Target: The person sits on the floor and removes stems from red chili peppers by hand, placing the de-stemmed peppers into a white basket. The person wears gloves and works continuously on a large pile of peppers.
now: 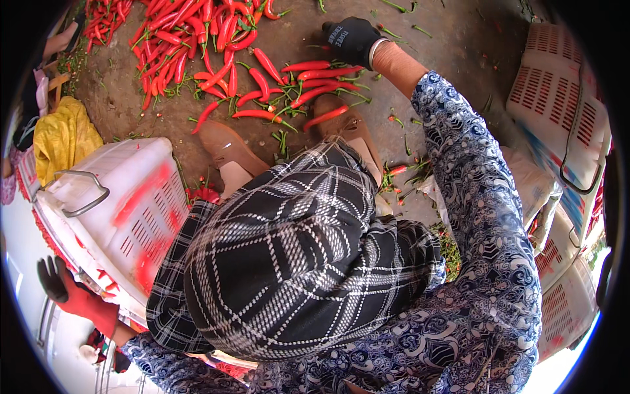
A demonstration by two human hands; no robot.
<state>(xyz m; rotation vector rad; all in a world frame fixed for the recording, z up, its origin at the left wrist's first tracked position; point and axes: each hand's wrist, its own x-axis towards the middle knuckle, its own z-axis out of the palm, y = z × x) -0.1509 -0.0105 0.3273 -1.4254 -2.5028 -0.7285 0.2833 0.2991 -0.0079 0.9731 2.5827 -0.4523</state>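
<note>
My right hand (353, 42), in a black work glove, is curled above the floor at the top centre, its fingers partly hidden; whether it holds anything I cannot tell. Just below it lies a loose row of long red chillies (322, 83) with green stems, some reaching over my brown right shoe. My left hand (59, 285), in a red and black glove, is at the lower left beside a white plastic crate (123, 192), fingers apart and nothing seen in it. A large heap of red chillies (182, 39) covers the floor at the upper left.
White slotted crates (553, 83) are stacked at the right, with a metal handle. A yellow cloth or sack (66, 135) lies behind the left crate. Green stems (421, 30) and chilli scraps are scattered on the floor. Parts of another person show at the far left edge.
</note>
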